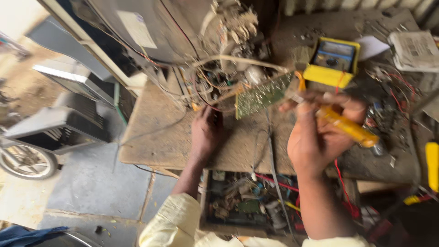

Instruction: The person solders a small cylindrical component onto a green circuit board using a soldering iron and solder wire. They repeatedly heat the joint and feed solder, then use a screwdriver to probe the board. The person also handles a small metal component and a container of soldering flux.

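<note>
Probing step, by the look: right hand (315, 137) gripping yellow test probe (348, 126), left hand (206, 132) fingers closed on wires under green circuit board (262, 95) hanging from opened television (183, 32). Next probably needing probe tip on a board contact. Yellow multimeter (333, 61) lying on dusty, cluttered table (160, 137); paved floor (96, 187) at left.

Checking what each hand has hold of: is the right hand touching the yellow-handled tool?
Touching. The head view shows the right hand with fingers wrapped around the yellow-handled tool, whose end sticks out past the palm.
</note>
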The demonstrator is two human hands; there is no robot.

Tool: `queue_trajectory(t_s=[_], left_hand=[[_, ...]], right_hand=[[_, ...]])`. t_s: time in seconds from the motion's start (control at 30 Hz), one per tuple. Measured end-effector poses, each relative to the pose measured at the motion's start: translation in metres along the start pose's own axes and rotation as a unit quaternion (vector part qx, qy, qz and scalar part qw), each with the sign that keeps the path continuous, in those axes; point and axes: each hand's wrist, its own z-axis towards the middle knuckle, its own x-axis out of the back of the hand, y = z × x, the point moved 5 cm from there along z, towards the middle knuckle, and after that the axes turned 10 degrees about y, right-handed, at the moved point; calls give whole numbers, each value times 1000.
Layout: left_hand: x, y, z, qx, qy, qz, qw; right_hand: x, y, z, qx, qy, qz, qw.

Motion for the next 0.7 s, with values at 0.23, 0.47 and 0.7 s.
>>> queue_trajectory(t_s=[0.23, 0.47, 0.7], left_hand=[[0, -1, -8, 27, 26, -40, 998], [-7, -15, -15, 7, 12, -27, 1000], [-11, -23, -21, -10, 9, -17, 1000]], right_hand=[[36, -56, 22, 50, 21, -57, 997], [76, -84, 26, 64, -17, -212, 975], [140, -36, -26, -98, -111, -427, 892]])
